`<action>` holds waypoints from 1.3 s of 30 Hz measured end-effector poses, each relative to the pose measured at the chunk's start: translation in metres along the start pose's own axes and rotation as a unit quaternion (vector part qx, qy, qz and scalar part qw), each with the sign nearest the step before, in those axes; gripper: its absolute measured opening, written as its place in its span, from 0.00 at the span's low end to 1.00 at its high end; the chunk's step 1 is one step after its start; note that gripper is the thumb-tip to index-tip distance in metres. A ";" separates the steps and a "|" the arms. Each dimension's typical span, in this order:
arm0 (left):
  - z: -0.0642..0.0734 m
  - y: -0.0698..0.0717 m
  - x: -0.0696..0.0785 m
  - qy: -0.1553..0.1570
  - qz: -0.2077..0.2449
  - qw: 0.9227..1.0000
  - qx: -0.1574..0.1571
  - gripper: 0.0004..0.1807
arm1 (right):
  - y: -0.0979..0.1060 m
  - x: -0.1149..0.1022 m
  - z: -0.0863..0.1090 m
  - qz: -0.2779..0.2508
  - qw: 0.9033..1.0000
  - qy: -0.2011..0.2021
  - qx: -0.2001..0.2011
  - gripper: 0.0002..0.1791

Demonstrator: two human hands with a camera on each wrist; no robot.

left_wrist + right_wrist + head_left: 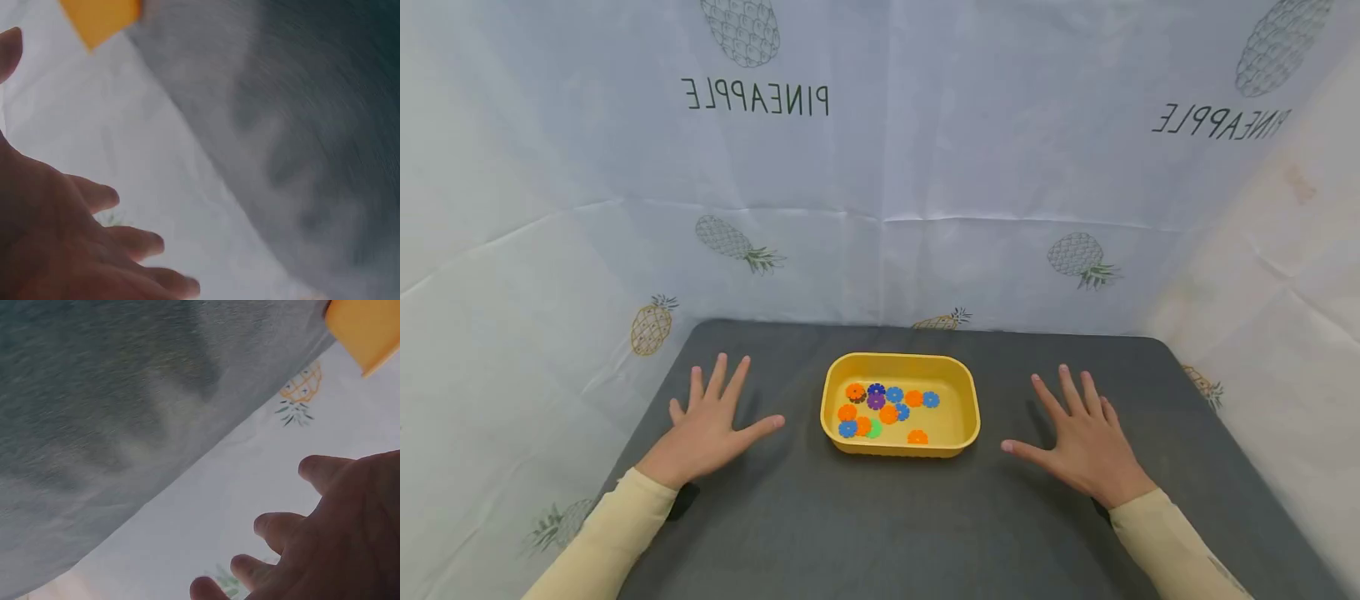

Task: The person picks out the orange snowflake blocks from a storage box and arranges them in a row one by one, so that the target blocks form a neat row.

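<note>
A yellow plastic basin (901, 363) stands at the middle of the dark table. On its floor lie several small notched discs, among them an orange disc (917, 437), a blue disc (931, 400), a purple disc (876, 402) and a green disc (875, 428). Left of the basin is my left hand (703, 429), fingers spread and holding nothing. To the right, my right hand (1086, 446) is spread likewise, apart from the basin. Each wrist view catches a corner of the basin (103, 19) beyond the hand.
The dark grey table (895, 525) has rounded far corners. A white curtain (880, 167) printed with pineapples hangs behind it and along both sides. Dark bands, such as the left wrist band (682, 502), show under the sleeves.
</note>
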State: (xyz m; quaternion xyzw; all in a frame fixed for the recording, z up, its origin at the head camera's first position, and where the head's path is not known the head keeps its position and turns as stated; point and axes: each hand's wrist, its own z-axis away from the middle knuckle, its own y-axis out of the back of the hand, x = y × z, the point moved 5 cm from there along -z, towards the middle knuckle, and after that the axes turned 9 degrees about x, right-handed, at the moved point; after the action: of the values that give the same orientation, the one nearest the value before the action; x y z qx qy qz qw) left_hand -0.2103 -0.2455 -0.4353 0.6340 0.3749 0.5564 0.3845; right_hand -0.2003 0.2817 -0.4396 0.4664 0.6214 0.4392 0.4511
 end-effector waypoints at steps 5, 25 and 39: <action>-0.017 -0.012 0.013 0.012 0.097 0.995 -0.019 0.63 | 0.002 -0.012 -0.018 -0.017 1.000 0.018 -0.013 0.67; -0.072 -0.085 0.041 0.103 0.463 0.870 -0.138 0.35 | 0.022 -0.094 -0.102 -0.187 0.966 0.139 -0.113 0.60; -0.072 -0.092 0.035 0.082 0.495 0.850 -0.161 0.38 | -0.007 -0.140 -0.130 -0.204 0.942 0.150 -0.220 0.34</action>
State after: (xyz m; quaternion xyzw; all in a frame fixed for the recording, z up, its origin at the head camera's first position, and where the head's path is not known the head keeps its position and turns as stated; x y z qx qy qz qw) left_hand -0.2827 -0.1702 -0.4976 0.6168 -0.0531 0.7756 0.1231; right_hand -0.3056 0.1278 -0.3986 0.1479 0.6514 0.5285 0.5239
